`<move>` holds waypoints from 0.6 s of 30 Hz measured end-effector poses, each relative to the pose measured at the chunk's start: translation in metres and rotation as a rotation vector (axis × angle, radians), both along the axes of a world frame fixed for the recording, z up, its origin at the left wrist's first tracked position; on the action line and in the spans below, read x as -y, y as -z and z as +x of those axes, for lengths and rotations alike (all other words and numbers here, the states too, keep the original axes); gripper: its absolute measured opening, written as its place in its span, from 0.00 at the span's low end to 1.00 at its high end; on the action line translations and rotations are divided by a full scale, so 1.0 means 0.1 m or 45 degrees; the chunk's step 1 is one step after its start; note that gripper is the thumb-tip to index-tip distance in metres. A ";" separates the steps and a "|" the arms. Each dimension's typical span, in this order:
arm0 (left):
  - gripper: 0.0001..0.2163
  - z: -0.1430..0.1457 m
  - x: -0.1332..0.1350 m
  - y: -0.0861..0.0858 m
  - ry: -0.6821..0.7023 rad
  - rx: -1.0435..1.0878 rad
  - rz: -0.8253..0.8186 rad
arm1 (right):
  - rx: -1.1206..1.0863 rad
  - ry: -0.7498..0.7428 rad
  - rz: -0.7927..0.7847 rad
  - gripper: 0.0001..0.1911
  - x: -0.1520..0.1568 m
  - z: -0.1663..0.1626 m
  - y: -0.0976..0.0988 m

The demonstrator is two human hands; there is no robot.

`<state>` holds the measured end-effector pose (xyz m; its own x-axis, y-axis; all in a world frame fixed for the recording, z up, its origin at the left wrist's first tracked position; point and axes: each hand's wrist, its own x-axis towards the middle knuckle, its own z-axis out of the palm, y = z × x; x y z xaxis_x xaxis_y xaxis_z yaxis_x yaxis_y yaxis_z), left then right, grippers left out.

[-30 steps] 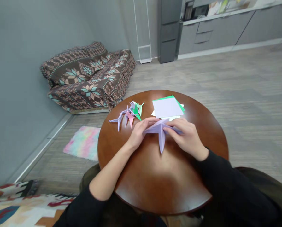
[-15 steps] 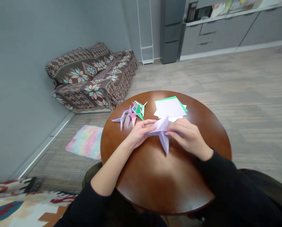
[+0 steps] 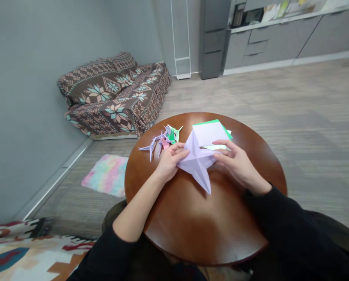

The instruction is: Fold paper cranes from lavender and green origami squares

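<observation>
A lilac sheet of origami paper [image 3: 196, 159], creased into a four-pointed star shape, is held above the round brown table [image 3: 186, 218]. My left hand [image 3: 171, 159] pinches its left side between thumb and fingers. On the opposite side, my right hand [image 3: 231, 159] has thumb and fingertips closed on the right point. One point aims away from me, another down toward me. Behind the held paper lies a stack of white, lilac and green sheets [image 3: 211, 133], partly covered by it.
Several folded paper cranes [image 3: 152, 147] in lilac, pink and green cluster at the table's back left. A patterned covered sofa [image 3: 116, 93] stands beyond. A pastel fluffy mat [image 3: 105, 175] lies on the floor at left.
The lilac paper has spread from a narrower folded form into a wider star, its centre now facing me. My right hand has moved slightly right, its fingers looser.
</observation>
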<state>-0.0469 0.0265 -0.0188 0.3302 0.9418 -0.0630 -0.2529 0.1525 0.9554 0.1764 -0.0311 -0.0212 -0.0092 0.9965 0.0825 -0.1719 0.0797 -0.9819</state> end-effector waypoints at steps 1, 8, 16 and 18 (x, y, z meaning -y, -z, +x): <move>0.19 0.00 0.00 0.01 -0.011 -0.027 0.038 | -0.001 0.025 0.006 0.27 0.00 0.00 0.00; 0.26 -0.02 0.01 0.01 0.110 -0.225 0.176 | 0.361 0.408 0.179 0.16 -0.03 0.02 0.04; 0.28 0.03 0.06 0.02 -0.159 -0.571 0.440 | 0.846 0.581 0.405 0.08 0.08 -0.09 0.03; 0.25 0.03 0.07 0.03 -0.232 -0.729 0.554 | 0.983 0.574 0.529 0.06 0.11 -0.13 0.04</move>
<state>-0.0438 0.0199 -0.0217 0.1937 0.9577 0.2127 0.3182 -0.2665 0.9098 0.1638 -0.0416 -0.0248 0.1659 0.8133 0.5578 0.6357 0.3442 -0.6910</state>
